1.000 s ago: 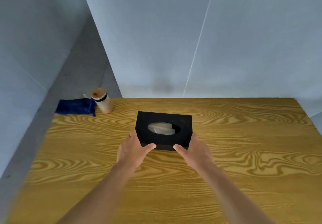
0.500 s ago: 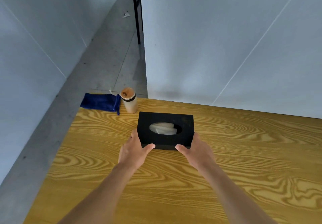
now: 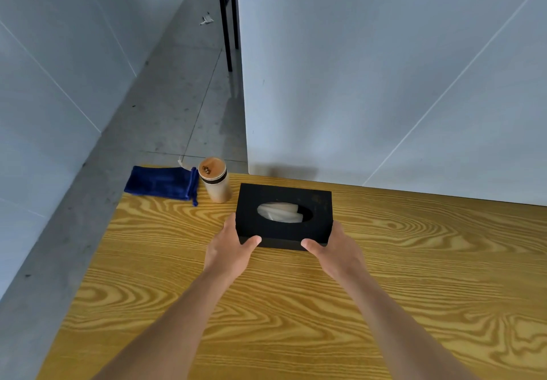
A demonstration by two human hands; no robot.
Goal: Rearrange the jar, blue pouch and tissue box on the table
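A black tissue box [image 3: 318,203] with white tissue in its oval opening rests on the wooden table [image 3: 414,291]. My left hand [image 3: 228,249] grips its left end and my right hand [image 3: 337,249] grips its right end, thumbs on the near side. A tan jar [image 3: 216,185] with a wooden lid and a dark band stands upright just left of the box's far corner. A blue pouch [image 3: 161,182] lies flat at the table's far left corner, touching or nearly touching the jar.
A grey wall panel [image 3: 384,83] rises along the table's far edge. The table's left edge drops to a concrete floor [image 3: 133,148]. Black legs of another table [image 3: 226,27] stand far back.
The box, held in both hands, has moved left and toward the far edge, closer to the jar. The camera view has swung left and upward.
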